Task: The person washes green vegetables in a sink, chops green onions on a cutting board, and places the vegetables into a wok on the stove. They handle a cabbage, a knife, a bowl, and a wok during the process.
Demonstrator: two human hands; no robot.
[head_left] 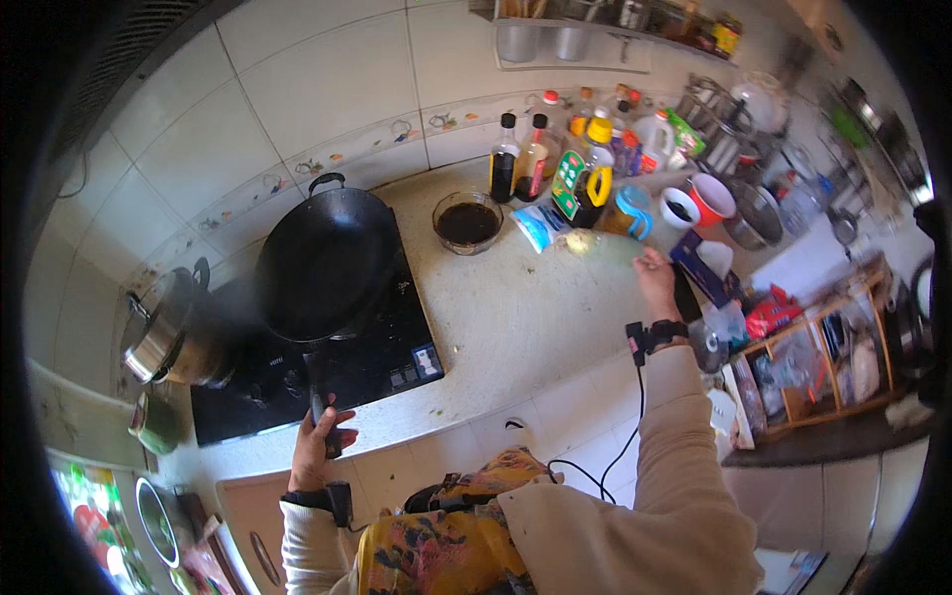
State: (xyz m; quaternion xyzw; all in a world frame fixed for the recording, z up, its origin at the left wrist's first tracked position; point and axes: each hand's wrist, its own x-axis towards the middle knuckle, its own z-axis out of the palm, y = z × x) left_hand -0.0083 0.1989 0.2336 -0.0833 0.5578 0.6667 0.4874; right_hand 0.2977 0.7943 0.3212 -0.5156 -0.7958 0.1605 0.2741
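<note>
Yellow floral apron, nearest the camera, worn between two pale sleeves.

Wok: black, deep; on the black cooktop, directly beyond the left hand. Handle points back to that hand, whose fingers curl loosely around its end. Handling, by judgement: stiff metal, probably weighty and bowl-heavy; best held by the long handle, with the small far loop as second hold. Inner surface likely slick; rim possibly hot.

Clear-looking item, pale lump at its left end: at the right hand's fingertips, just beyond and left. Fingers bent; grip or mere touch cannot be told. Seems light; whether soft film or hard glass, unclear.

Steel pot, lidded: beyond and left of the left hand.

Glass bowl of dark liquid: between the hands, farther off.

Blue-and-white packet: left of the right hand, farther off.

Yellow-capped bottle: beyond the right hand, slightly left.

Blue-handled jug: beyond the right hand.

Tissue box: just right of the right hand.
</note>
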